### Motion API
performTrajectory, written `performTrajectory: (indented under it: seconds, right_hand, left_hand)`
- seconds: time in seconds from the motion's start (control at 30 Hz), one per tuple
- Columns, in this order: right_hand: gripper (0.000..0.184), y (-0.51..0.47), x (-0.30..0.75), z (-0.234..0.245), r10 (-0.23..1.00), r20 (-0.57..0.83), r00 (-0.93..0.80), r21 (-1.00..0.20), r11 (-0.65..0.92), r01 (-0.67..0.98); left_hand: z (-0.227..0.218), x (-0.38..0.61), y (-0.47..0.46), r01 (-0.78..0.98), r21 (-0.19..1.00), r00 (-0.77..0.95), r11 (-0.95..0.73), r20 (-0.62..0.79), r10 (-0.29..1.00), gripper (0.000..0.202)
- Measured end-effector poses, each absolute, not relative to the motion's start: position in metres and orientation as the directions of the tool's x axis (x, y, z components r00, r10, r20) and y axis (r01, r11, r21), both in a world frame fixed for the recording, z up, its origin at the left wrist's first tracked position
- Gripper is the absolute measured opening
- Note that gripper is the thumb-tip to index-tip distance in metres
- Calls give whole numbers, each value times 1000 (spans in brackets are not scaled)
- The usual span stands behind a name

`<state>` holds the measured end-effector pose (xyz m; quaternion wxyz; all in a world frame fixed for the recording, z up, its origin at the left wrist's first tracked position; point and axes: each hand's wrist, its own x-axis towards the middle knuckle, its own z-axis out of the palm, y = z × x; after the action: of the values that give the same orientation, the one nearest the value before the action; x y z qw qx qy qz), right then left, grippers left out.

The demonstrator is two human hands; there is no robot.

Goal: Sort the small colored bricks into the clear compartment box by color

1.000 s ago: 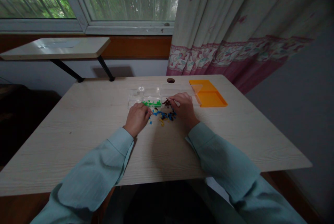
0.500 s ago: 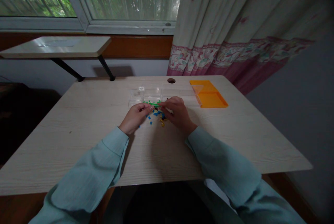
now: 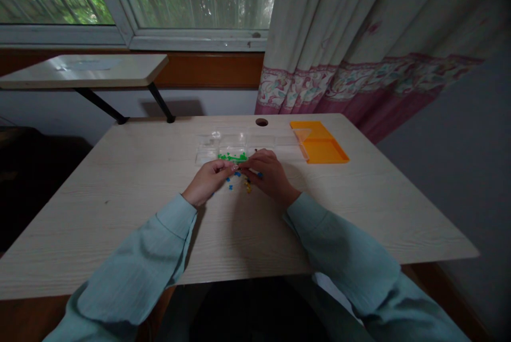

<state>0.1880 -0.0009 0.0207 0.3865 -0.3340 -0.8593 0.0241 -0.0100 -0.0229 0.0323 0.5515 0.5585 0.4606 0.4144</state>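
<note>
On the wooden desk [image 3: 120, 209] a small heap of blue, yellow and dark pieces [image 3: 239, 180] lies between my hands. My left hand [image 3: 207, 181] and my right hand [image 3: 268, 174] meet fingertip to fingertip over the heap, both pinched. What they pinch is too small to name. Just behind them stands a clear compartment box [image 3: 223, 145]; one compartment holds green pieces [image 3: 232, 157].
An orange lid [image 3: 319, 144] lies at the back right of the desk, next to the clear box. A cable hole [image 3: 261, 122] is near the far edge. A second small table [image 3: 83, 71] stands under the window, and a curtain [image 3: 359, 39] hangs at the right.
My right hand came back from the box's dark-piece compartment to the heap. My left hand's fingers stretched toward it, and the fingertips now meet.
</note>
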Motion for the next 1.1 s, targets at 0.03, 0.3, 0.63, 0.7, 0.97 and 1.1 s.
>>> performTrajectory:
  seconds: [0.03, 0.3, 0.63, 0.7, 0.97, 1.1]
  right_hand:
    - [17, -1, 188, 21, 592, 652, -474, -301, 776, 554]
    - [17, 5, 195, 27, 622, 673, -400, -337, 740, 583]
    - [27, 31, 222, 9, 747, 657, -102, -397, 458, 795]
    - [27, 31, 221, 5, 759, 641, -111, -383, 442, 811]
    - [27, 32, 220, 1, 764, 624, -165, -341, 456, 822]
    - [26, 32, 221, 1, 762, 628, -160, -339, 452, 825]
  left_hand:
    - [32, -10, -23, 75, 997, 234, 23, -40, 971, 39]
    - [34, -19, -17, 399, 865, 213, -305, 236, 948, 33]
    - [49, -64, -2, 692, 616, 278, -377, 255, 926, 31]
    - [47, -68, -1, 729, 585, 277, -354, 220, 935, 31]
    - [40, -76, 2, 757, 585, 242, -291, 161, 957, 25]
    - [40, -77, 2, 764, 580, 237, -281, 152, 960, 24]
